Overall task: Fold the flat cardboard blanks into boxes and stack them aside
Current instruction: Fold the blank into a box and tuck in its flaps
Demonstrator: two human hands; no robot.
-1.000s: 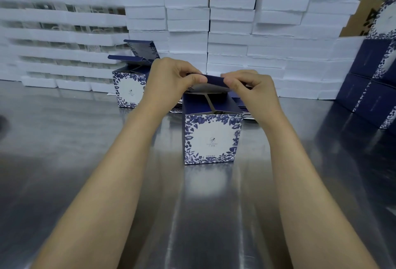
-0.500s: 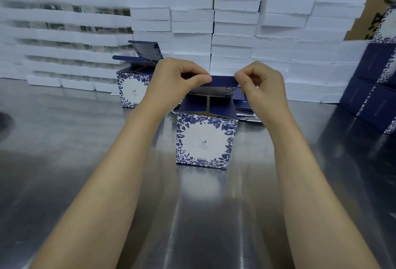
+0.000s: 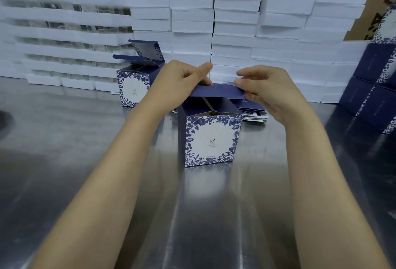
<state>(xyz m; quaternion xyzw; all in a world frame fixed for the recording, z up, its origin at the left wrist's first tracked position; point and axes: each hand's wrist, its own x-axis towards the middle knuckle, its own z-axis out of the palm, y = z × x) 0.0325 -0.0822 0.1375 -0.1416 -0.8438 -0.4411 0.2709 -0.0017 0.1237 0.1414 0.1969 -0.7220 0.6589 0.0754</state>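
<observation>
Box [image 3: 212, 140], blue-and-white floral print: upright on steel table [image 3: 64, 161], directly below both hands, top open. Its navy lid flap [image 3: 218, 91] is held level between the hands; left hand [image 3: 177, 80] pinches the left end, right hand [image 3: 270, 88] pinches the right end. Just left of the left hand: second box [image 3: 134, 88], flaps up. Beneath the right hand: flat blanks [image 3: 252, 112].

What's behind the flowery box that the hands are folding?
A pile of flat blanks lies right behind the box, then a wall of white foam trays. The box and the right hand cover most of the pile.
</observation>
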